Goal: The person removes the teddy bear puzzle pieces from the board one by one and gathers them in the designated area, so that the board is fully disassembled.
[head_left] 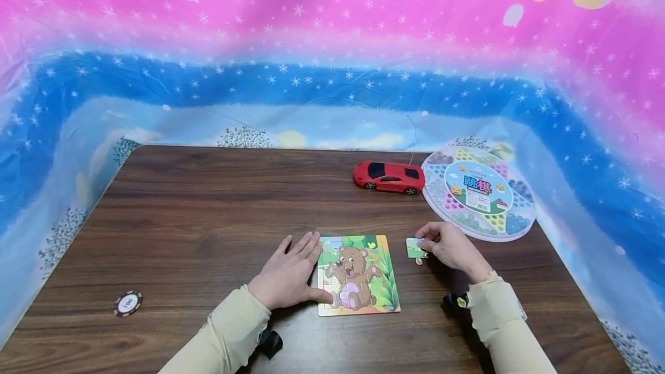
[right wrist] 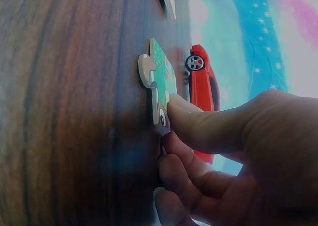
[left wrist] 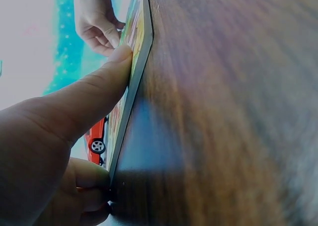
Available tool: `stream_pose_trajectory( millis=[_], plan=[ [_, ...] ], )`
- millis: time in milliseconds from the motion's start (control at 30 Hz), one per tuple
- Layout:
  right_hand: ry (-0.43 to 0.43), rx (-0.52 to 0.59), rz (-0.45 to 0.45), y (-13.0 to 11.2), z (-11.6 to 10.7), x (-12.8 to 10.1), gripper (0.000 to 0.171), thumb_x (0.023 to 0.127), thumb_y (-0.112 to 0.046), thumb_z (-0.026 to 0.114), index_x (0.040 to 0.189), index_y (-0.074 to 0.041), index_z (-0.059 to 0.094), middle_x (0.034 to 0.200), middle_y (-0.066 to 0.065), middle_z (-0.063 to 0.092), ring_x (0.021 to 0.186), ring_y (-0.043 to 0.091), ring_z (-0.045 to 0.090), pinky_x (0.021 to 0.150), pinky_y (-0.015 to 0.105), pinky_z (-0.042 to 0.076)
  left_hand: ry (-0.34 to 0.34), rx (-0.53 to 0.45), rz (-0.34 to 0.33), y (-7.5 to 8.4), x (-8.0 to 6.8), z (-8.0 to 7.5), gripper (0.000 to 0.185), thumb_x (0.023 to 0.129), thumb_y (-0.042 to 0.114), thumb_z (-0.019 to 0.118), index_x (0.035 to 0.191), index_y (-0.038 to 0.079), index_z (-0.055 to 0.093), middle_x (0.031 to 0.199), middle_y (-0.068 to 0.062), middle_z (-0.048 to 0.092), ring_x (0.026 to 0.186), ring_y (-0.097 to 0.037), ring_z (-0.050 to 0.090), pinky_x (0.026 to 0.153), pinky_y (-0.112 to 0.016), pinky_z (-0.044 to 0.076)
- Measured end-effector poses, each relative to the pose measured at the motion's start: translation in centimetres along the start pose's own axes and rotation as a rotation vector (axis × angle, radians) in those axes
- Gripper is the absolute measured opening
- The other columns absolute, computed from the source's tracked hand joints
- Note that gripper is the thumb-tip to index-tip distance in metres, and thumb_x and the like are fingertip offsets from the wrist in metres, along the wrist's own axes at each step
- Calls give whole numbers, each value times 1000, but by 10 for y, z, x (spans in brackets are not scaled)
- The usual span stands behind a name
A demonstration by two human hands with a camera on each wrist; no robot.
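Wooden table (head_left: 208,206): puzzle (head_left: 358,275), piece (head_left: 416,248), car (head_left: 388,177), chip (head_left: 127,303).

Beyond the pinch, a red toy car (head_left: 389,177) beside a round checkers board (head_left: 480,193); far off left, what looks like a poker chip (head_left: 127,303) on the wooden table (head_left: 208,206).

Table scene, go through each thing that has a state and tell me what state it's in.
Bear puzzle board: flat, one top-right piece out.
Puzzle piece: pinched on the table.
Left hand: steadies the board.
Right hand: holds the piece.
Toy car: upright.
Checkers case: closed.
Poker chip: flat.
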State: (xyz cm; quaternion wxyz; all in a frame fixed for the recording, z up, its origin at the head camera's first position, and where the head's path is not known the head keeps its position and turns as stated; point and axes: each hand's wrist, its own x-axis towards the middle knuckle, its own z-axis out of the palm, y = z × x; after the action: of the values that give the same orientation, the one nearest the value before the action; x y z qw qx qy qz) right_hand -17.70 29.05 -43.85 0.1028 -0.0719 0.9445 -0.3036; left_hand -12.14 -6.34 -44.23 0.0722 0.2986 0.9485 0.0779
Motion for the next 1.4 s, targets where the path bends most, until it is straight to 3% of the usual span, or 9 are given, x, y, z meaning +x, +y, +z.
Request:
stream_pose_trajectory(
  millis=[1000, 1200, 1400],
  plan=[
    [17, -16, 33, -2, 5, 0, 4, 88, -11, 66, 92, -10, 66, 75, 4, 56, 64, 17, 49, 58, 31, 43, -6, -9, 3, -1, -1, -1, 107, 72, 78, 51, 144, 0, 36, 153, -16, 21, 141, -28, 17, 108, -55, 19],
    [70, -174, 49, -8, 8, -2, 9, 84, -16, 71, 91, -15, 64, 75, -1, 56, 65, 16, 50, 63, 34, 42, -5, -8, 5, -1, -1, -2, 107, 72, 77, 52, 144, 0, 36, 153, -17, 22, 141, -28, 18, 107, -55, 20],
    [146, -304, -16, -19, 10, -5, 14, 80, -13, 75, 87, -16, 63, 71, -3, 54, 63, 15, 48, 58, 34, 40, 4, -20, 12, -1, -2, -3, 106, 72, 76, 54, 143, -1, 37, 152, -17, 23, 140, -29, 20, 106, -56, 21]
  ],
)
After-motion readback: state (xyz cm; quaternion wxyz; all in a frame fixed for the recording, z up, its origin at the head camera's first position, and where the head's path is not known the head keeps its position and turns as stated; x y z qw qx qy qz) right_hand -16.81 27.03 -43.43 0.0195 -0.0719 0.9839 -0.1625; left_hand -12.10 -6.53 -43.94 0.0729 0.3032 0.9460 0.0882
